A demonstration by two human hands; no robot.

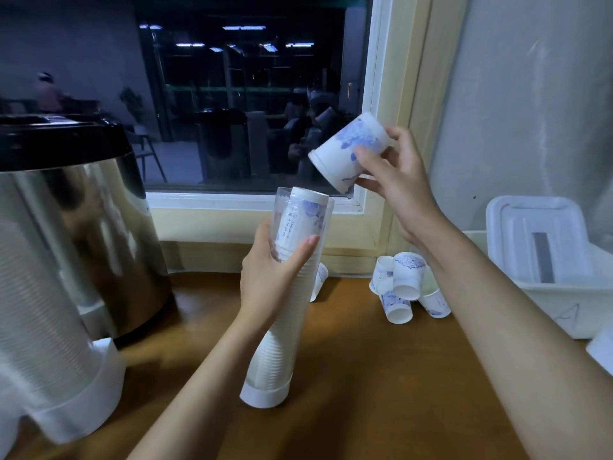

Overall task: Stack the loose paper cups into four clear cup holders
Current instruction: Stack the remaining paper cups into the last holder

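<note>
Paper cups (278, 346) filled the clear cup holder (263, 398) nearest us, which stood tilted on the wooden table (365, 393), white foot down and open mouth leaning towards the window (248, 94). Our left hand (268, 280) was wrapped round the tube near its top, thumb across the front and fingers curled behind, level with the stack's uppermost cups. Above and to the right, our right hand (398, 184) pinched one loose cup (345, 151) by its wall and base, fingertips curled onto the blue print, its rim pointing down and left towards the holder's mouth but apart from it. We judged such a cup light and thin-walled, easy to dent, so a soft hold low on the wall near the stiffer base suited it. The tube looked smooth, probably slippery, and top-heavy when full. Farther back, more loose cups (403, 287) lay heaped on the table by the wall, just beside a white tray (564, 290).
</note>
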